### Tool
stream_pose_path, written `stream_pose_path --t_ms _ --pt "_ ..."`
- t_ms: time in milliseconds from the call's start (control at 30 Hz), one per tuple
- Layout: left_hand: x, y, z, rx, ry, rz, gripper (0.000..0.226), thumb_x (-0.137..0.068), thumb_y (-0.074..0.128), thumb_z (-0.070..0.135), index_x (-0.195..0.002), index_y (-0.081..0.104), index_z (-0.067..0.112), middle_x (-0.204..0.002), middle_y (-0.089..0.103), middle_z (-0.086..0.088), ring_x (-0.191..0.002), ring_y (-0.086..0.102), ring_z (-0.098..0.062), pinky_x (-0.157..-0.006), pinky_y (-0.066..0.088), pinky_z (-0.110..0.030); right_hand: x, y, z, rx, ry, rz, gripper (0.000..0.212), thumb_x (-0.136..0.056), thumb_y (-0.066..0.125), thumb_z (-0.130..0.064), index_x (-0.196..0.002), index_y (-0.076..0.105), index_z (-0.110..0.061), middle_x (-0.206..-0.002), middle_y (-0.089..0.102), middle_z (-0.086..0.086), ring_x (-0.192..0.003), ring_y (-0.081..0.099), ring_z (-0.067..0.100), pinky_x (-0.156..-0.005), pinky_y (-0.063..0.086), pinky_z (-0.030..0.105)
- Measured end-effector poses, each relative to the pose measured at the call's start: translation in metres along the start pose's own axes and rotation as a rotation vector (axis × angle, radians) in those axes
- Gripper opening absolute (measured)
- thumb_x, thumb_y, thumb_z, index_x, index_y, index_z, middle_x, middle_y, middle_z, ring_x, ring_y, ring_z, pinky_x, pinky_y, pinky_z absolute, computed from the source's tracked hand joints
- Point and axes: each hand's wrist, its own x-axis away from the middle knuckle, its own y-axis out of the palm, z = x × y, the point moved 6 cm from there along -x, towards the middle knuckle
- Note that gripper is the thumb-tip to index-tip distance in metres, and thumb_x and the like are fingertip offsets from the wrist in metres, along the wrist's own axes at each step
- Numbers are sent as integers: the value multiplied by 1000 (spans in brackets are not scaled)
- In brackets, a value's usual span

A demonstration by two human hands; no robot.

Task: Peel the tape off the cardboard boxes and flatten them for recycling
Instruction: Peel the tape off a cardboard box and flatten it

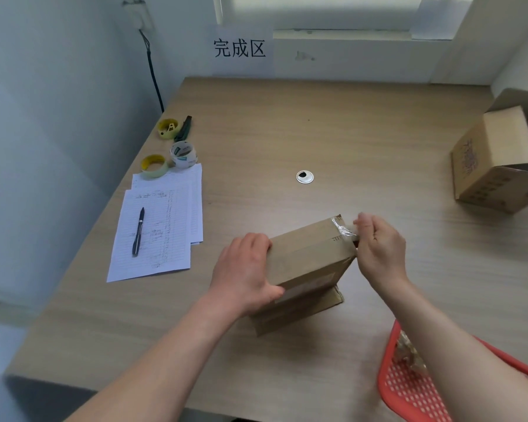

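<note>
Nearest, at the bottom right corner, a red perforated basket (415, 388) sits at the bench (287, 126) edge, with crumpled clear scraps (409, 354) in it, partly hidden by the right forearm.

Just beyond, near the middle of the front half of the bench, stands the cardboard box (305, 263) being worked on. It is tipped up on its lower end, its broad face toward the camera, its long axis running from lower left to upper right and away from the person. The left hand (244, 275) grips its near left edge, fingers curled over the top and thumb pressed against the front face. The right hand (378, 248) is at the box's far right corner, fingertips pinching a strip of clear tape (343, 228) that is partly lifted off the cardboard (the strip looks wrinkled and shiny).

Farther left lie sheets of lined paper (162, 226) with a dark pen (138, 233) on top, pointing roughly away from the person. Beyond them are two yellow tape cores (153, 166), a clear tape roll (183, 154) and a dark cutter (184, 128).

A round grommet (304, 177) sits mid-bench. At the far right stands a second cardboard box (494, 166), tilted, its top flap raised. On the back wall hangs a sign (240, 47) with three printed characters.
</note>
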Motion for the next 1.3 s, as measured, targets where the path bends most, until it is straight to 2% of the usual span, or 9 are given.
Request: stream_pose_path --t_ms 133,367,500,767,833,933,1000,1100,1300 --pt "-15 6 33 -79 -4 -16 73 -61 76 56 -119 43 26 -114 53 3 -106 52 -25 -92 41 -39 8 9 -4 261 -109 -101 38 -86 72 -47 -95 55 -14 -80 58 0 -77 53 25 -69 36 33" --pt "-12 14 34 -56 -46 43 71 -59 73 56 -120 46 30 -114 53 6 -106 51 -22 -90 39 -37 7 3 -7 296 -351 -5 32 -99 59 -19 -72 44 -8 -61 48 5 -57 40 33 -56 25 34" --pt "-12 13 35 -44 -51 44 70 -59 74 55 -119 47 31 -113 53 6 -105 51 -21 -89 38 -37 2 0 5 112 -110 -12 39 -99 57 -22 -65 43 -10 -56 43 0 -59 39 25 -58 22 38" --pt "-11 14 36 -65 -59 28 70 -60 73 56 -119 46 30 -113 53 6 -106 51 -21 -90 39 -37 -6 13 28 -406 444 -218 27 -96 59 -16 -72 61 -6 -70 58 8 -63 55 23 -65 48 37" --pt "-11 15 36 -75 -63 30 68 -60 72 55 -118 47 30 -113 53 7 -105 51 -21 -88 39 -37 -11 10 22 -335 395 -256 29 -91 61 -27 -71 63 -6 -72 61 9 -68 59 28 -67 52 44" --pt "-14 15 34 -72 -74 29 67 -59 72 55 -116 46 31 -112 53 8 -105 51 -21 -88 39 -37 -12 0 14 -128 255 -259 66 -77 55 -67 -70 57 -2 -67 58 4 -70 61 34 -75 54 56" --pt "-15 15 33 -67 -75 26 68 -59 72 56 -116 46 31 -112 53 8 -105 51 -21 -87 39 -37 -6 -4 11 -106 238 -272 71 -74 57 -78 -88 71 -10 -84 69 -1 -85 68 27 -84 56 54" --pt "-15 15 32 -60 -75 25 68 -59 72 56 -117 45 31 -112 53 8 -105 51 -21 -87 38 -37 6 -9 3 166 96 -259 72 -79 70 -65 -132 62 -18 -123 67 3 -116 60 21 -98 46 36" --pt "-16 15 32 -53 -73 16 69 -60 73 56 -118 44 31 -113 52 8 -106 50 -20 -88 37 -37 14 -1 1 405 -163 -160 42 -94 61 -42 -126 61 -15 -101 65 8 -96 60 32 -74 36 33"
